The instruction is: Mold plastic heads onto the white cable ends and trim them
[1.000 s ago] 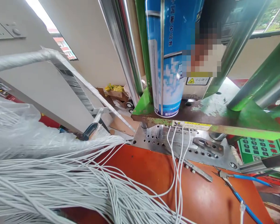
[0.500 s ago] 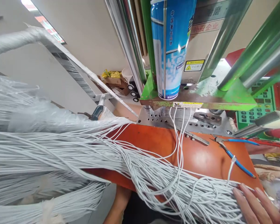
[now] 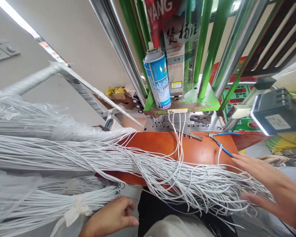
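Note:
A thick bundle of thin white cables (image 3: pixel 138 164) runs across the orange table (image 3: pixel 204 149), its loose ends fanning out at the right. My right hand (image 3: pixel 273 184) is open over those ends, fingers stretched and thumb apart, slightly blurred. Low in the view, my left hand (image 3: pixel 115 214) is loosely curled and holds nothing, with a gap between thumb and fingers. It is beside a second cable bundle (image 3: pixel 56 200), bound with a white tie. Several cables lead up into the press's metal mould (image 3: pixel 158 124). Blue-handled pliers (image 3: pixel 223 148) lie near my right fingertips.
A blue spray can (image 3: pixel 159 82) stands on the green press plate (image 3: pixel 204 103). A flat metal bar (image 3: pixel 193 136) lies before the mould. On the right are a control panel (image 3: pixel 236 102) and a dark lamp housing (image 3: pixel 276 112). A plastic-wrapped frame (image 3: pixel 88 85) rises at the left.
The view has shifted back, showing more of the press. My left hand has come into sight beside the lower bundle. My right hand has lifted from the cable ends, its thumb now spread.

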`<state>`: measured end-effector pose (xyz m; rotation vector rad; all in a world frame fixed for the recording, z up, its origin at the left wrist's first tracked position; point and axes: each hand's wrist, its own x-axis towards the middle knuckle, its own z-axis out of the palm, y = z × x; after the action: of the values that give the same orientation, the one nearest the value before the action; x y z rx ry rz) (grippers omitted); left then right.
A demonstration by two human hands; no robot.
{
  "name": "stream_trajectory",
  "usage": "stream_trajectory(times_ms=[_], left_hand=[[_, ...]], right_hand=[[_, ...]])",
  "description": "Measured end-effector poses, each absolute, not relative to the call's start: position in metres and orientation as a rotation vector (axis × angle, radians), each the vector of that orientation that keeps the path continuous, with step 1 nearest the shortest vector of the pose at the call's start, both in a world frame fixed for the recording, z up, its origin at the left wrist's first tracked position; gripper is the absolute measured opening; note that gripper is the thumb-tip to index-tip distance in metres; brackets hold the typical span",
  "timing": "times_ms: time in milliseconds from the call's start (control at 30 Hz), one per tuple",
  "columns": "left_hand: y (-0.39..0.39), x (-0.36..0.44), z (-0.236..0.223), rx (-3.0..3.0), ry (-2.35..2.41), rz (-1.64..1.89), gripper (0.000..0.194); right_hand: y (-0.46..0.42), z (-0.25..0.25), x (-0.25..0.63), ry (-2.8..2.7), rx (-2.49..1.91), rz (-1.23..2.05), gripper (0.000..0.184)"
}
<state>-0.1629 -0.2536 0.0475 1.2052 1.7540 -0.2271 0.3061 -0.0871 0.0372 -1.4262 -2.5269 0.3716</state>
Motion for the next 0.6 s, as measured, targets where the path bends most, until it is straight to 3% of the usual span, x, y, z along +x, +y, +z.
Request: stream_trajectory(times_ms=[133, 233, 333, 433, 500, 600], left_hand=[[-0.179, -0.106, 0.12, 1.559, 1.381, 0.489, 0.031], [-0.084, -0.042, 0.113, 1.911, 1.147, 0.702, 0.031], [-0.002, -0.009, 0.07, 2.225, 1.136, 0.495, 0.027], [0.024, -0.029, 0.032, 2.568, 1.24, 0.097, 0.027], [0.013, -0.068, 0.025, 2.727, 1.382, -0.075, 0.032], [-0.013, -0.14, 0.034, 2.712, 1.648, -0.173, 0.025]], right_hand=[[-0.076, 0.041, 0.217, -2.592, -1.271, 0.708, 0.057], [-0.057, 0.041, 0.154, -2.686, -1.045, 1.031, 0.053], [-0.032, 0.037, 0.131, -2.741, -0.9, 1.151, 0.048], [-0.006, 0.03, 0.138, -2.769, -0.736, 1.364, 0.013], [0.006, 0.024, 0.147, -2.706, -0.676, 1.519, 0.023], [0.016, 0.017, 0.155, -2.434, -0.823, 1.75, 0.036]])
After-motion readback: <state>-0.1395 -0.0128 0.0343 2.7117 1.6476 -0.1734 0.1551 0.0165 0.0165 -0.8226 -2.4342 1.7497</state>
